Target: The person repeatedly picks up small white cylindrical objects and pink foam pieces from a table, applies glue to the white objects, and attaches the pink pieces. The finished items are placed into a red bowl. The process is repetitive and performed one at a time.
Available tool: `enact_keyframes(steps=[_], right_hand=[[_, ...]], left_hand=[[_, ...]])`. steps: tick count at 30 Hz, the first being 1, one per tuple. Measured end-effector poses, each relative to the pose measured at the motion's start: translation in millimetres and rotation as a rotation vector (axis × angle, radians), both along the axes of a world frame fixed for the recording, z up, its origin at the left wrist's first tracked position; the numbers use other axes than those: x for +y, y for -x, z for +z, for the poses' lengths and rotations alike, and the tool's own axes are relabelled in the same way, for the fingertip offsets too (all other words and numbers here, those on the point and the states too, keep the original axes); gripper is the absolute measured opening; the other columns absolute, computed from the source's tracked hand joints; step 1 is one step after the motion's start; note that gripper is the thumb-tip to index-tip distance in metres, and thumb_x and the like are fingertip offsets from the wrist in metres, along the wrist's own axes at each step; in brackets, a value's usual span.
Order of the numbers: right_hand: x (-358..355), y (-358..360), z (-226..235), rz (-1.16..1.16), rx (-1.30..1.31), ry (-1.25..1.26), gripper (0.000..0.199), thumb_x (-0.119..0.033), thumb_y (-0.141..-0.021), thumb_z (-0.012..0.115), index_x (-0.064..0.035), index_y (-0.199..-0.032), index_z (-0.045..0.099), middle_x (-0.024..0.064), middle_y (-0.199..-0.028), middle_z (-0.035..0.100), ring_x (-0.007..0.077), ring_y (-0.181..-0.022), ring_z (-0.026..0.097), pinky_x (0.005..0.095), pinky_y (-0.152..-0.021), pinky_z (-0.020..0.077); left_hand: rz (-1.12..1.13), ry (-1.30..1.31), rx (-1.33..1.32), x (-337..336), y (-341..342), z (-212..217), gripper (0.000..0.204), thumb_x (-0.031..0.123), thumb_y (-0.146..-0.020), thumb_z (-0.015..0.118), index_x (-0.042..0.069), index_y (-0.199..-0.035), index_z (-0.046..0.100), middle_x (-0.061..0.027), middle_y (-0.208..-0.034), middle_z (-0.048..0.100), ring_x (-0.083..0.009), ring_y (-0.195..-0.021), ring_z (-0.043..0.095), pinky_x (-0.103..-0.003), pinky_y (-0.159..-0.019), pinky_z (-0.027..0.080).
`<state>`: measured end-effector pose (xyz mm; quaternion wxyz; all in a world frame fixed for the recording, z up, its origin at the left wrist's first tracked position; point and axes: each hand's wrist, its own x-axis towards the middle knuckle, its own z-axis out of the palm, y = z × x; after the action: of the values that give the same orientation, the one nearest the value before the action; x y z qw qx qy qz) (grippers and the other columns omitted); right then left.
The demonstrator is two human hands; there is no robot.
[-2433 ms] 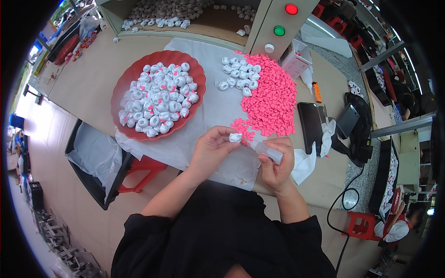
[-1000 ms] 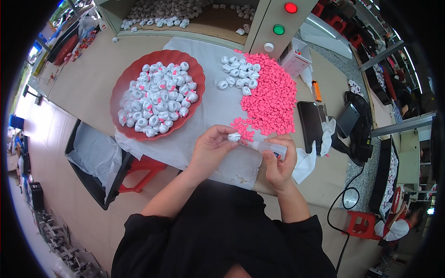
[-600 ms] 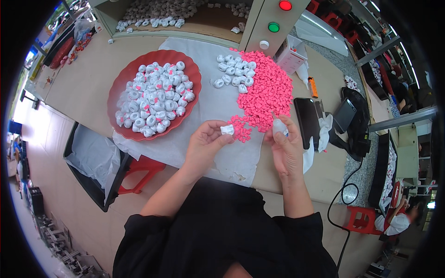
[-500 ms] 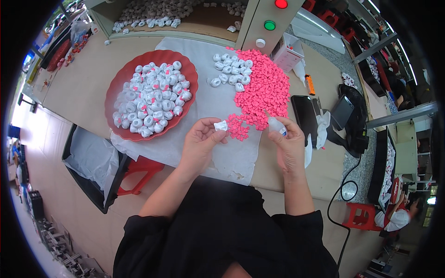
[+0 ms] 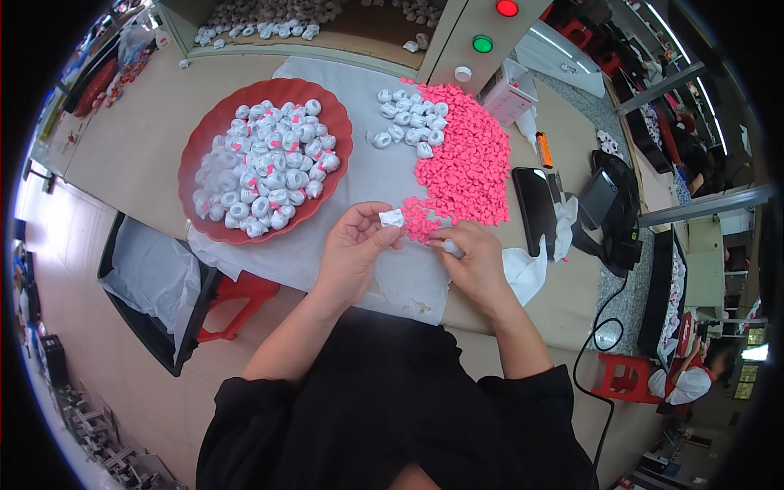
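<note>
Pinched between the thumb and fingers of my left hand (image 5: pixel 351 245) is a small white moulded piece (image 5: pixel 392 218). My right hand (image 5: pixel 476 265) keeps a small white squeeze bottle (image 5: pixel 452 249) tucked in its grip. Its fingertips reach the edge of a loose cluster of small pink pieces (image 5: pixel 420 214); whether they pinch one is too small to tell. Behind lies a large pink pile (image 5: pixel 465 159), with several white pieces (image 5: pixel 412 118) beside it on the left. To the left, a red scalloped bowl (image 5: pixel 188 155) is heaped with white pieces, some bearing pink bits.
White paper (image 5: pixel 367 175) covers the table's middle. A cabinet with red and green lights (image 5: pixel 483 44) stands at the back. Rightward are a black phone (image 5: pixel 534 200), an orange lighter (image 5: pixel 544 150) and crumpled tissue (image 5: pixel 565 224). A lined black crate (image 5: pixel 155 278) sits lower left.
My right hand has moved left and turned over, bringing its fingertips to the pink cluster with the bottle still held. My left hand stays nearly in place with the white piece.
</note>
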<state>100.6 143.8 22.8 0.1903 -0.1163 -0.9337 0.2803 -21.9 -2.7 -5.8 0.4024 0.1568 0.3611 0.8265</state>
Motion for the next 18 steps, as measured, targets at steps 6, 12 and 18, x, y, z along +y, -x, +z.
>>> enact_keyframes(steps=[6, 12, 18], right_hand=[[4.4, 4.8, -0.4, 0.050, -0.054, -0.021, 0.013, -0.008, -0.066, 0.063, -0.0076, -0.079, 0.064, 0.0071, -0.072, 0.058, 0.0256, -0.073, 0.056, 0.0367, -0.066, 0.0418], [0.1, 4.8, 3.0, 0.026, -0.067, 0.048, 0.010, -0.011, -0.070, 0.064, -0.0078, -0.079, 0.064, 0.0069, -0.074, 0.058, 0.0255, -0.074, 0.057, 0.0371, -0.066, 0.0424], [2.3, 2.4, 2.3, 0.063, -0.026, 0.012, 0.011, -0.011, -0.072, 0.066, -0.0058, -0.081, 0.063, 0.0069, -0.074, 0.060, 0.0208, -0.073, 0.058, 0.0317, -0.066, 0.0433]], left_hand=[[-0.004, 0.003, 0.007, -0.3, -0.1, 0.9, 0.025, 0.001, -0.081, 0.059, 0.001, -0.104, 0.049, -0.0071, -0.092, 0.058, -0.0136, -0.080, 0.056, -0.025, -0.070, 0.045], [-0.006, 0.012, 0.022, -0.7, 0.5, 0.4, 0.025, 0.001, -0.081, 0.058, 0.001, -0.104, 0.049, -0.0072, -0.092, 0.058, -0.0135, -0.081, 0.056, -0.026, -0.070, 0.045], [-0.019, 0.029, 0.040, 1.0, -1.3, 2.7, 0.026, 0.000, -0.082, 0.058, 0.000, -0.106, 0.049, -0.0079, -0.094, 0.059, -0.0133, -0.083, 0.056, -0.026, -0.071, 0.046]])
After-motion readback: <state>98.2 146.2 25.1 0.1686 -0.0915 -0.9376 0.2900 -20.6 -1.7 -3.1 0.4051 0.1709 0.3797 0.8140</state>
